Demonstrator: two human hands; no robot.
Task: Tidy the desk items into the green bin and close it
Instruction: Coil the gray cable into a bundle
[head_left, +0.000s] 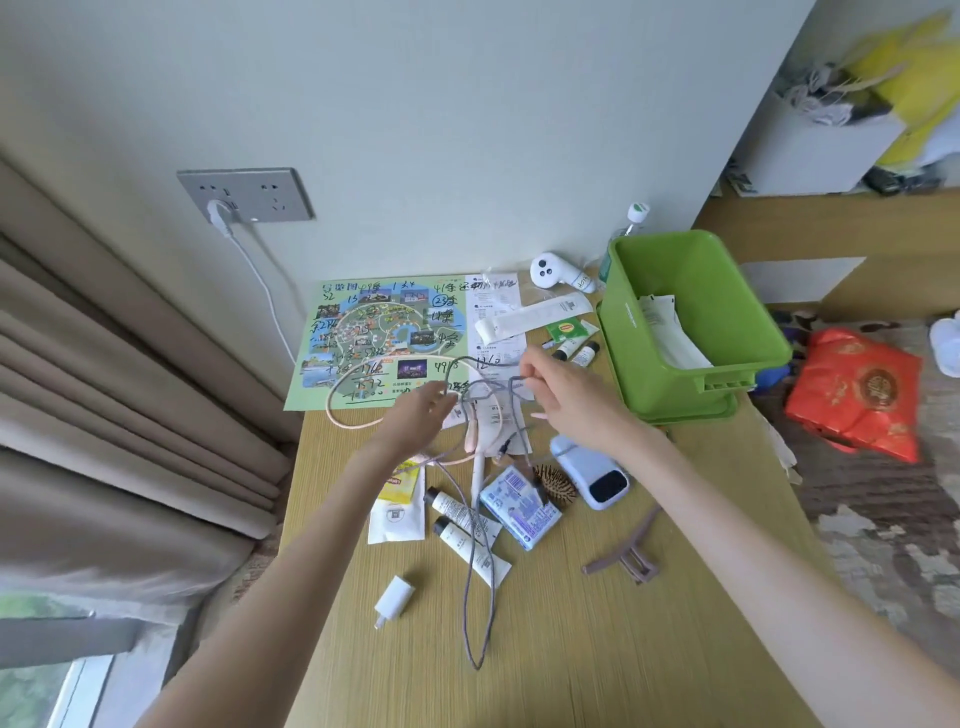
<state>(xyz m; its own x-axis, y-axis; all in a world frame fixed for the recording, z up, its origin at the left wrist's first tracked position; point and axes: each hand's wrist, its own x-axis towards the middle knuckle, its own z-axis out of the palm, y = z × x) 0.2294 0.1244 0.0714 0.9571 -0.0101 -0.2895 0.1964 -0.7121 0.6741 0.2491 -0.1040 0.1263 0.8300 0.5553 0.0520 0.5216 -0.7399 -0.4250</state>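
The open green bin (634, 332) stands at the desk's far right with white papers inside; its lid seems to lie under it. My left hand (423, 408) and my right hand (558, 389) are raised over the desk's middle, both pinching a grey cable (480, 613) whose long loop hangs down to the desk. A pink cable (345, 423) loops beside it on the desk. Below lie cosmetic tubes (460, 519), a blue tissue pack (519, 506), a white charger plug (394, 597), a hairbrush (556, 483) and a pale blue device (597, 475).
A green map sheet (374, 332) and receipts (530, 314) lie at the back, with a white handheld fan (558, 273) and small bottles (576, 353). A brown hair claw (628, 556) is at the front right. A curtain hangs left; a red bag (857, 389) sits right of the desk.
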